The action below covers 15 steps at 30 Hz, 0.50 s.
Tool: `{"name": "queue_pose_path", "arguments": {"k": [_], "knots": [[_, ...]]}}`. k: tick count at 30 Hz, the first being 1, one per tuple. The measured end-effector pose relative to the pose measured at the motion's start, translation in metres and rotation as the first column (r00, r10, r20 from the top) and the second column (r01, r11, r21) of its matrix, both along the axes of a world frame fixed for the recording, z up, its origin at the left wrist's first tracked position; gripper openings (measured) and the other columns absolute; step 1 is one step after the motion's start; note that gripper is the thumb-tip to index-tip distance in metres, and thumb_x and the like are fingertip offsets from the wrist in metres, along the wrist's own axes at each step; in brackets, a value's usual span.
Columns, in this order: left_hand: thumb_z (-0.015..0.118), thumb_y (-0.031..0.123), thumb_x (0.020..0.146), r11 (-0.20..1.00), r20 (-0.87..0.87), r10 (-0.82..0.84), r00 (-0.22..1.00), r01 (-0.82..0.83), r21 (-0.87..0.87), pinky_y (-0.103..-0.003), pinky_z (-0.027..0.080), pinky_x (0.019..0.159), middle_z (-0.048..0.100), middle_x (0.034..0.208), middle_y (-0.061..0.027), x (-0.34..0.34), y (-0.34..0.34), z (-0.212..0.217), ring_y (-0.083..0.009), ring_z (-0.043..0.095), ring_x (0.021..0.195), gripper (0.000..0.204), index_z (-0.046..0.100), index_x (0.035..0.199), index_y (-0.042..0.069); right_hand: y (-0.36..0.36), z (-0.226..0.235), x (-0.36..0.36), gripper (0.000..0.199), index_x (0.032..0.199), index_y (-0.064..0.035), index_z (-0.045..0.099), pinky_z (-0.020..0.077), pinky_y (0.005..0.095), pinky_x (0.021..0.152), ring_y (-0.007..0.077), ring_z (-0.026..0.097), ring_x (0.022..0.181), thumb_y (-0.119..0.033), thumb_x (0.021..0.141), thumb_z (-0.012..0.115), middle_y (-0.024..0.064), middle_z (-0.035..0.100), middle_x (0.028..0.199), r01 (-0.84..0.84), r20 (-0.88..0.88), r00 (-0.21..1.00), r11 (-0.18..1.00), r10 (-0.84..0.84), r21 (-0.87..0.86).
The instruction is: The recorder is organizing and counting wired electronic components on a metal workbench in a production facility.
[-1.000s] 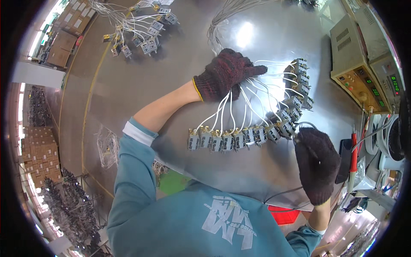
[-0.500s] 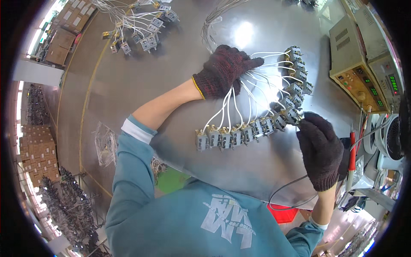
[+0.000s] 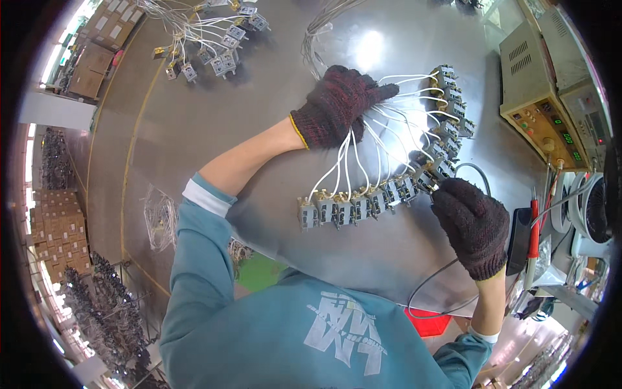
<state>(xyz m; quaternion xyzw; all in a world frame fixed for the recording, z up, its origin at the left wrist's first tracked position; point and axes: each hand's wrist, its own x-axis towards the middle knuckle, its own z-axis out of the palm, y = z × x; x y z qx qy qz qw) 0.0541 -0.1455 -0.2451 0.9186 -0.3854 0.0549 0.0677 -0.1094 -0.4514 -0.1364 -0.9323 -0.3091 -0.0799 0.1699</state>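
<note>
My left hand [image 3: 337, 107], in a dark red-and-black knit glove, is closed round a bundle of white wires [image 3: 348, 172], index finger stretched out to the right. From it the wires fan out to a curved row of small grey socket blocks [image 3: 361, 206] with brass-coloured parts, lying on the metal table. At the bend of this row is my right hand [image 3: 476, 223], gloved in dark knit. Its fingertips are pinched together against one grey block [image 3: 424, 180]; what lies between them is hidden. A dark grey cable [image 3: 431, 277] runs behind that hand.
Two bench instruments [image 3: 547, 129] with lit displays stand at the right. Nearby are a red-handled tool [image 3: 534, 227], a dark flat object [image 3: 519, 236] and a white fan [image 3: 593, 207]. More wired blocks [image 3: 223, 61] lie far left. A red bin [image 3: 427, 323] sits below the table edge.
My right hand has moved left and slightly down along the row to another block. The green digits on the rear instrument have gone out and a red light shows. My left hand has barely moved.
</note>
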Motion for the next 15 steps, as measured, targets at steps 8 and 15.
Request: {"name": "queue_pose_path", "arguments": {"k": [8, 15], "knots": [[0.086, 0.038, 0.071, 0.995, 0.001, 0.092, 0.996, -0.092, 0.034, -0.049, 0.046, 0.097, 0.072, 0.126, -0.0099, -0.006, -0.003, 0.004, -0.03, 0.066, 0.113, 0.091, 0.056, 0.156, 0.022, 0.004, 0.004, 0.001, 0.033, 0.114, -0.0099, 0.078, 0.0629, 0.0416, 0.079, 0.0327, 0.077, 0.093, 0.0, 0.084, 0.084, 0.0117, 0.078, 0.116, 0.057, -0.014, 0.998, 0.998, -0.057, -0.001], [0.093, 0.028, 0.062, 0.984, 0.129, 0.117, 0.985, -0.097, -0.151, -0.052, 0.053, 0.083, 0.072, 0.1, -0.0143, -0.017, -0.009, 0.009, -0.0373, 0.071, 0.093, 0.094, 0.061, 0.149, 0.017, 0.025, -0.016, -0.016, 0.029, 0.115, -0.0068, 0.076, 0.0625, 0.04, 0.084, 0.0322, 0.077, 0.105, 0.005, 0.089, 0.079, 0.0177, 0.077, 0.118, 0.301, -0.172, 0.95, 0.906, -0.26, 0.298]]}}
